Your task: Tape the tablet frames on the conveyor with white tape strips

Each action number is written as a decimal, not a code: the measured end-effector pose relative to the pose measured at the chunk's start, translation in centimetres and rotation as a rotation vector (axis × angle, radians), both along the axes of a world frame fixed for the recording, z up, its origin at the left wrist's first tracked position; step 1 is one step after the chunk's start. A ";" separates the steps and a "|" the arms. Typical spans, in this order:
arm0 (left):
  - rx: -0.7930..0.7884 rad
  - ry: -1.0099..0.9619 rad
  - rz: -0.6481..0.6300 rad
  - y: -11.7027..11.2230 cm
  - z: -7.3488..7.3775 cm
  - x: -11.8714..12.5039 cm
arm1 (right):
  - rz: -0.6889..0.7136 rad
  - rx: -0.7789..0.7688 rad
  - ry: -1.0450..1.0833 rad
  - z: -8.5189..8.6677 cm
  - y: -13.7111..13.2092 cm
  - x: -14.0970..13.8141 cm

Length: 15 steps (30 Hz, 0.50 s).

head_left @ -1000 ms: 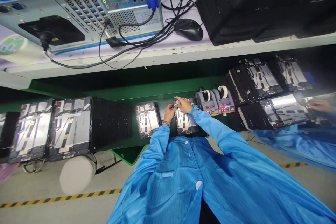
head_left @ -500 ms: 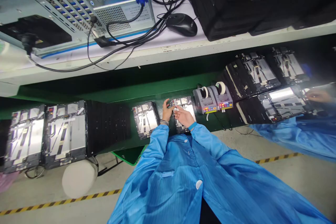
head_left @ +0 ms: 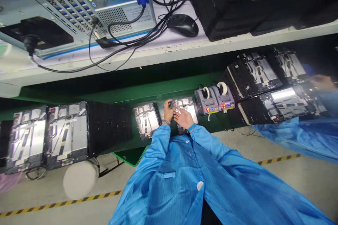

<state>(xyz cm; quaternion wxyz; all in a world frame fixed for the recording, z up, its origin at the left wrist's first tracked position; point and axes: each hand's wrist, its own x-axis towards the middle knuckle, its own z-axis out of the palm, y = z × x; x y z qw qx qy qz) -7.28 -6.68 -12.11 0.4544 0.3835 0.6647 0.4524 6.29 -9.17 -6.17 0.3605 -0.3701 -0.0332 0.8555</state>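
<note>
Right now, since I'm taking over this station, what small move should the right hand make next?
Probably close the right hand onto the small part in the left hand, because its fingers are open just beside it, above the metal-backed panel.

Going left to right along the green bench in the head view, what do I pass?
Two taped metal panels, black ribbed mat, another taped panel, left hand, right hand, grey tape dispenser, second tape dispenser.

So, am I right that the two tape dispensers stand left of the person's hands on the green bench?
No: the head view shows the two tape dispensers to the right of the person's left hand and right hand, on the green bench.
</note>
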 end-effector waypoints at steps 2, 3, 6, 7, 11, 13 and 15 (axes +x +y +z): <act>-0.006 0.016 -0.006 0.1 0.2 0.0 | -0.006 -0.007 -0.003 0.0 0.1 -0.1; -0.012 0.025 -0.011 0.1 0.3 0.0 | -0.009 -0.010 0.002 -0.1 0.1 -0.1; -0.018 0.073 -0.052 0.2 0.5 -0.1 | -0.014 -0.019 0.010 -0.2 0.2 0.0; -0.009 0.097 -0.074 0.2 0.4 -0.1 | -0.012 -0.021 0.006 -0.2 0.2 0.0; 0.045 0.206 -0.156 0.4 0.3 -0.5 | 0.006 -0.020 -0.018 -0.4 0.4 0.1; 0.033 0.263 -0.182 0.5 0.3 -0.7 | 0.011 -0.013 -0.021 -0.4 0.5 0.2; -0.005 0.311 -0.199 0.6 0.4 -0.9 | 0.011 -0.016 -0.009 -0.3 0.8 0.4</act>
